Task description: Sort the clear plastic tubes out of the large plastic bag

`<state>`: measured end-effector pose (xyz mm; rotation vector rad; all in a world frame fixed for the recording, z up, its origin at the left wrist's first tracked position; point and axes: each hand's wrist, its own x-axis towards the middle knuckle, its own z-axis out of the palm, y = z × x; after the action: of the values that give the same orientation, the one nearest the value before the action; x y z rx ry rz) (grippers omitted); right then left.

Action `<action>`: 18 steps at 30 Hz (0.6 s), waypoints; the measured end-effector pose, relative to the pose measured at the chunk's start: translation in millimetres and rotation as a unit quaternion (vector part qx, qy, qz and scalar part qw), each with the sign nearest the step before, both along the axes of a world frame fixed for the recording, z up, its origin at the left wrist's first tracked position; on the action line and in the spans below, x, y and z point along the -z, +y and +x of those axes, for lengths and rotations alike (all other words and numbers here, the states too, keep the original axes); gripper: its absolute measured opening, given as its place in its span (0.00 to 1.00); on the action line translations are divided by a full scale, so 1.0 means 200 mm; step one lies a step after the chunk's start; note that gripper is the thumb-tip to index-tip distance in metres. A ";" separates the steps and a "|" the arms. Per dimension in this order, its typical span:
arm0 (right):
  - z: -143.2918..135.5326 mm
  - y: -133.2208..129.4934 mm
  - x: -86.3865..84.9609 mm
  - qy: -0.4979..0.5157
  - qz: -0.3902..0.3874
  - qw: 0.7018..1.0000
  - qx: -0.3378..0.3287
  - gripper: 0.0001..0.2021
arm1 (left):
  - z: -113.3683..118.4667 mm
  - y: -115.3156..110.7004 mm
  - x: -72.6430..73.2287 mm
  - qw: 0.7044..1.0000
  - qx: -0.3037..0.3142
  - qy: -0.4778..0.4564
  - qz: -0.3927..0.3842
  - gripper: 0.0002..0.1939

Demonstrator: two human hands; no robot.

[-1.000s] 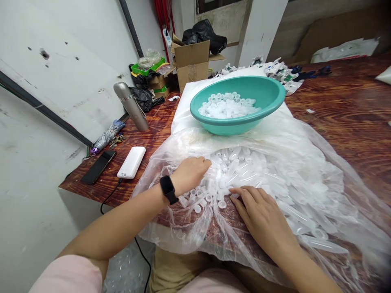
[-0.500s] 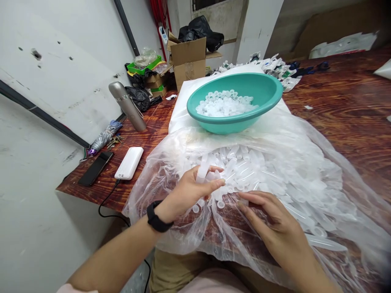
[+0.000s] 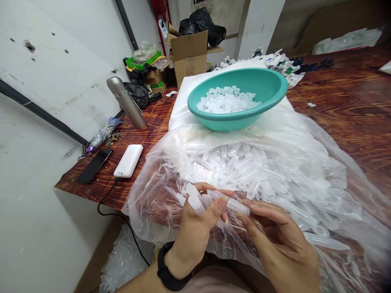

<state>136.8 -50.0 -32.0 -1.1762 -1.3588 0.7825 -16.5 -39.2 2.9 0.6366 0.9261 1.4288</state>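
My left hand [image 3: 194,230], with a black band on its wrist, is closed around several translucent plastic tubes [image 3: 195,202]. One tapered plastic tube [image 3: 228,202] lies across its thumb and fingers, pointing right. At that tube's wider end, my right hand [image 3: 276,232] pinches with thumb and fingertips. Whether a small cap sits between those fingertips is hidden. Just beyond both hands, a heap of similar tubes [image 3: 241,167] spills from a clear plastic bag [image 3: 161,179]. Small white ring-like pieces [image 3: 227,101] fill part of a teal basin [image 3: 210,119] behind the heap.
To the left lie a white power bank [image 3: 128,160] with a cable, a black phone [image 3: 94,166] and a folded umbrella [image 3: 105,134]. A grey flask [image 3: 126,101] stands behind them. At the back are a cardboard box [image 3: 190,53] and a white pile [image 3: 282,63].
My left hand has drawn back toward me from the heap with tubes in it. My right hand has come to the end of one tube and closed on it.
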 end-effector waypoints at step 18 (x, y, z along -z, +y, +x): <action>0.09 0.04 -0.01 -0.185 -0.023 0.968 -0.165 0.14 | 0.00 -0.06 0.05 1.000 0.004 0.003 -0.026 0.21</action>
<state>155.6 -41.5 -29.4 -1.1871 -1.8903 0.8591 -15.5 -51.2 -6.2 0.6055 0.9619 1.3908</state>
